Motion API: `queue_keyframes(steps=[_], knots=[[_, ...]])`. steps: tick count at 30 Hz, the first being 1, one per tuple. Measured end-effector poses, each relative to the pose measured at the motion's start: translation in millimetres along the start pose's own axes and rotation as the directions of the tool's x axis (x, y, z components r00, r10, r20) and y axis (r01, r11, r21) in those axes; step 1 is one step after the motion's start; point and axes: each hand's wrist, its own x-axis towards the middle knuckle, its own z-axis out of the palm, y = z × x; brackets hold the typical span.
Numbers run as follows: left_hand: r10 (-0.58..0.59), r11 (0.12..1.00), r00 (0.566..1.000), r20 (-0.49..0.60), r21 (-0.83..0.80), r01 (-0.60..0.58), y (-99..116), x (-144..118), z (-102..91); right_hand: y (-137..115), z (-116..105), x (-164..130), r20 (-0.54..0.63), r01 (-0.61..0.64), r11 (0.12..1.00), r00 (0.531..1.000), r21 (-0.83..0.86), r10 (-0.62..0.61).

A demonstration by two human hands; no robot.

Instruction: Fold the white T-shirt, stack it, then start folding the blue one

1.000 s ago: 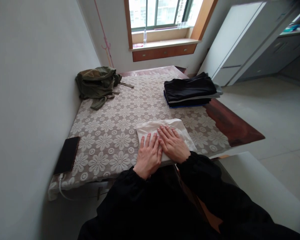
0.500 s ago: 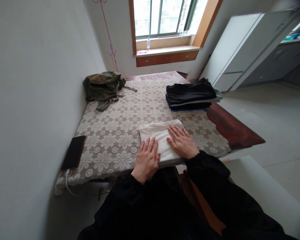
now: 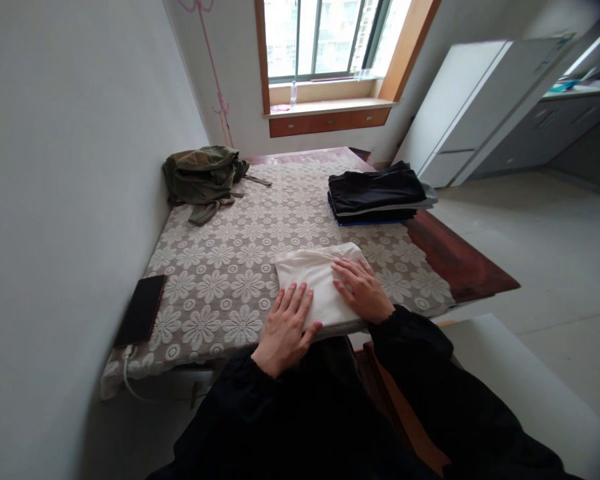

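I am in a home: a table [image 3: 460, 263] under a flowered lace cloth [image 3: 240, 267], folded clothes [image 3: 375, 193] near its far right edge, a window [image 3: 325, 37], kitchen cabinets [image 3: 570, 127] beyond.

Near edge of the white folded cloth [image 3: 316, 283] is covered by the left hand [image 3: 285, 327] and right hand [image 3: 363, 291]; the fabric under both palms is not seen. Both wrists are swallowed by black sleeves [image 3: 410, 340]. The table [image 3: 460, 260] front edge is blocked by the person's body; legs are out of sight. Lower layers of the dark folded stack [image 3: 377, 195] are hidden, piece count can't be told. Olive garment [image 3: 203, 177] is crumpled, type unclear. Phone [image 3: 141, 319] screen is dark; its cable [image 3: 127, 377] end is lost below the lace cloth [image 3: 230, 267]. Bottle [image 3: 293, 95] on the sill is too small to read. Window [image 3: 325, 37] is cut by the top edge. Counter items at far right are blurred.
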Motion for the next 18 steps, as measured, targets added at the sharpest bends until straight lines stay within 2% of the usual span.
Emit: queue_keyframes(steps=[4,8,12,18], knots=[[0.013,0.997,0.998,0.058,-0.078,-0.009,-5,-11,-7.2,2,-6,-25,-0.134,0.127,0.989,0.984,0.079,-0.115],[0.009,0.988,0.996,0.085,-0.155,0.004,-13,-22,-12.2,7,-11,-58,-0.041,0.240,0.968,0.970,0.073,-0.238],[0.012,0.961,0.997,0.074,-0.278,0.009,-20,-26,-14.2,18,-18,-76,0.015,0.193,0.977,0.981,0.096,-0.195],[0.006,0.916,1.000,0.018,-0.401,0.002,-24,-25,-15.5,26,-25,-76,0.003,0.155,0.970,0.987,0.186,-0.158]])
